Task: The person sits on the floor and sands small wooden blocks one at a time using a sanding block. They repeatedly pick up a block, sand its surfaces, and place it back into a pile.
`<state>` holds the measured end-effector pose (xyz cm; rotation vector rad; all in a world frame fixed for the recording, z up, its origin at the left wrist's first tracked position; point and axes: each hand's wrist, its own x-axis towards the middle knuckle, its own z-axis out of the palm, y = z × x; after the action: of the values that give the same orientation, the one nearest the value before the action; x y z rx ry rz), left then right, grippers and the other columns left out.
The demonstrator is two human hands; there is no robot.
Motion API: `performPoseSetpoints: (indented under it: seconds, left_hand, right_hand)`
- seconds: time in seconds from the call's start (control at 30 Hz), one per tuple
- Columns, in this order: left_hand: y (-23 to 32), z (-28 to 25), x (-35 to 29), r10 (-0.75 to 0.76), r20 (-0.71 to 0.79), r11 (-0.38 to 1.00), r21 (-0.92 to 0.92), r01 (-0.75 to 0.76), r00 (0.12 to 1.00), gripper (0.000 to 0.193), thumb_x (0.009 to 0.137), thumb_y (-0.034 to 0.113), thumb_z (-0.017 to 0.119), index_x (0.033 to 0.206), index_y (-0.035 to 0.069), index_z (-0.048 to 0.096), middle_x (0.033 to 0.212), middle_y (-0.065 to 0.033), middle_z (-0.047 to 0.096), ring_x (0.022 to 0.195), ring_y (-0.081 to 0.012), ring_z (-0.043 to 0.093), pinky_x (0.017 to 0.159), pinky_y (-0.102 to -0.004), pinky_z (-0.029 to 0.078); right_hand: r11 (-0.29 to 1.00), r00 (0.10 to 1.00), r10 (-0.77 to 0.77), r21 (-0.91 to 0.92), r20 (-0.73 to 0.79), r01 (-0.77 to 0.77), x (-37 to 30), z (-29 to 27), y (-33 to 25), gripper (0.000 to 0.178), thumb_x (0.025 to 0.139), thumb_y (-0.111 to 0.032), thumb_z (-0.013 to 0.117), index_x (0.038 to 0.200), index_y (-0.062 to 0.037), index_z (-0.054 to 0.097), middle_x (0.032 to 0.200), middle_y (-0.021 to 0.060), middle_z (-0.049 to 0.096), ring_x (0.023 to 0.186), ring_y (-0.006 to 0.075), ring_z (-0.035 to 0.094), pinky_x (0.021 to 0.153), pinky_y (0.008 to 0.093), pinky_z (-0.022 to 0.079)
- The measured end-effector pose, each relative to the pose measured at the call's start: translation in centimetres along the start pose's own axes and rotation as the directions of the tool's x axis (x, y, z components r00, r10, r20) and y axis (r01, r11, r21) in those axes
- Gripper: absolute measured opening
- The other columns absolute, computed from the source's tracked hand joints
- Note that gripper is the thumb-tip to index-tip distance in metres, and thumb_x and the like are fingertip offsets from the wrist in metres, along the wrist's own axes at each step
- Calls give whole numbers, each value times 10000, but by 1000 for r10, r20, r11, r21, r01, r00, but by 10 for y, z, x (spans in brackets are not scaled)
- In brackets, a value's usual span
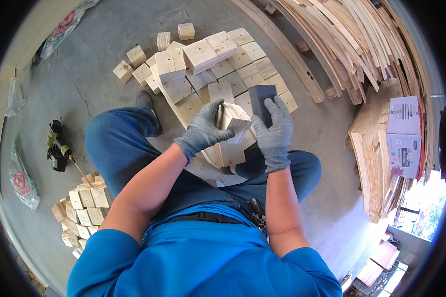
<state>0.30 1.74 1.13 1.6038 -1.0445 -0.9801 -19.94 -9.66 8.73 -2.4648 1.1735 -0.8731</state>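
My left hand, in a grey knit glove, grips a pale wooden block with layered-looking sides, thumb on the near side and fingers behind. To its right, my gloved right hand is closed round a dark grey rectangular block that resembles a sanding block. The grey block is tilted up beside the wooden one; whether they touch I cannot tell. Beneath both hands spreads a layer of square wooden blocks, many with a small hole in the top. Taller blocks stand on the far part of it.
Loose blocks lie at the far left of the layer. A block pile sits by my left knee, near a green-black cordless tool. Long boards are stacked at far right; a white carton rests on stacked wood.
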Motion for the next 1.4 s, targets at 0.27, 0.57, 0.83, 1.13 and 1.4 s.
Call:
performPoseSetpoints:
  seconds: [0.27,0.57,0.83,1.13,1.4]
  left_hand:
    - [-16,-24,11,-96,159,995,24,93,983,1241,582,269,1004,1604,-76,391,1524,-267,557,1437,-361,557,1253,-387,419]
    - [4,-7,8,17,9,990,141,-18,1000,1191,579,204,1011,1582,-4,402,1495,-195,506,1428,-321,534,1256,-398,425]
    - [-25,3,17,165,-79,979,131,-153,983,1137,612,188,997,1571,31,407,1463,-165,491,1403,-313,519,1250,-405,426]
    - [-4,-1,8,119,-23,950,294,-107,993,1093,622,192,934,1582,81,423,1463,-204,496,1389,-397,529,1234,-417,450]
    - [-7,-2,7,76,-24,984,164,-71,997,1111,649,173,956,1610,84,407,1509,-186,514,1425,-345,542,1235,-400,456]
  right_hand:
    - [989,992,108,98,67,-114,-28,-25,13,580,818,-190,928,1341,-35,732,1501,232,627,1357,401,615,1158,479,492]
    - [985,990,92,134,105,-106,-56,-43,6,591,811,-200,931,1349,-49,738,1501,239,629,1361,407,618,1162,477,499]
    - [961,938,-265,142,225,237,-40,-55,-26,589,743,-257,924,1291,-111,768,1462,190,652,1285,412,621,1088,529,499]
    - [966,996,6,-256,90,18,-10,-32,15,516,837,-279,881,1315,-138,749,1463,141,647,1283,410,604,1102,547,469]
    - [979,954,-202,24,224,201,-23,-26,-17,552,806,-290,892,1319,-140,754,1482,147,639,1285,397,601,1104,533,471]
